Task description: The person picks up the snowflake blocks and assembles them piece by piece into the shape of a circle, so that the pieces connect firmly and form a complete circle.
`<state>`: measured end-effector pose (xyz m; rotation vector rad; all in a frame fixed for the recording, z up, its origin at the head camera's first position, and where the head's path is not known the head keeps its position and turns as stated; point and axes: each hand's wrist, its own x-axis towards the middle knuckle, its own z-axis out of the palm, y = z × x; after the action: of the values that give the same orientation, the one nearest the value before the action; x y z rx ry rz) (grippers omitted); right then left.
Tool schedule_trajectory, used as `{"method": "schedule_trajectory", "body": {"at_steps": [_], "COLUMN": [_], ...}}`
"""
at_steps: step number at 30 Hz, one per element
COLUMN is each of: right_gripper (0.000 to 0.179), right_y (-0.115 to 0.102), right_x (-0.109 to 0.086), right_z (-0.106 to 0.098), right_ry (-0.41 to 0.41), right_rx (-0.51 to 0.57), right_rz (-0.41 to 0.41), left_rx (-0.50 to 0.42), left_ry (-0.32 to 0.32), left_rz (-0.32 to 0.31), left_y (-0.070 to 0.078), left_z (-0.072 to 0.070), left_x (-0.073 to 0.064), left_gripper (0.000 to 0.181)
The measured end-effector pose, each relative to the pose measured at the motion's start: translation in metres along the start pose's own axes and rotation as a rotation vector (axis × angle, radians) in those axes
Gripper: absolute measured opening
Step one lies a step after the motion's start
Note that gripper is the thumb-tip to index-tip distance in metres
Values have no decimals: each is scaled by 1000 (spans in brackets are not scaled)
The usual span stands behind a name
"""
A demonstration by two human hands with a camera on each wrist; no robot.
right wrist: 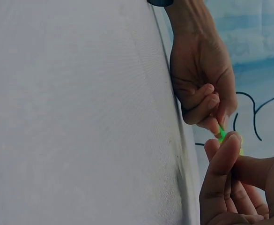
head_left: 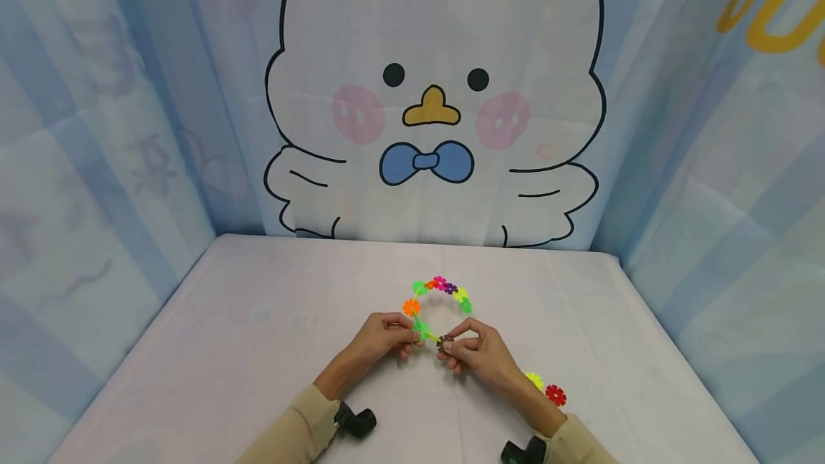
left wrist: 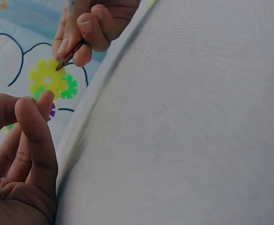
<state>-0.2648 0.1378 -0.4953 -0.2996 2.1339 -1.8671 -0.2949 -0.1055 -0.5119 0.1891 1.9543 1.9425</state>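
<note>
A curved chain of notched plastic snowflake discs in orange, green, pink, purple and yellow arcs across the table beyond both hands. My left hand pinches a green disc at the chain's near left end. Beside it, a yellow disc stands edge-on in the head view. A dark brown disc is pinched between the thumb and index finger of my right hand. In the left wrist view, the brown disc's edge overlaps the yellow disc's rim. The right wrist view shows both hands' fingertips close together.
Near my right forearm lie a loose yellow disc and a red disc. White cloth covers the table. Behind it hangs a curtain printed with a cartoon bird, and more curtains flank both sides.
</note>
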Motion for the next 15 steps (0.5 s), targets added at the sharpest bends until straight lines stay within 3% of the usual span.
{"method": "schedule_trajectory", "body": {"at_steps": [15], "right_gripper": [31], "right_y": [-1], "right_x": [0], "right_z": [4], "right_ry": [11], "right_rx": [29], "right_rz": [15], "left_rx": [-38], "left_ry": [5], "left_rz": [24], "left_y": [-3], "left_z": [-3], "left_x": [2], "left_gripper": [10]}}
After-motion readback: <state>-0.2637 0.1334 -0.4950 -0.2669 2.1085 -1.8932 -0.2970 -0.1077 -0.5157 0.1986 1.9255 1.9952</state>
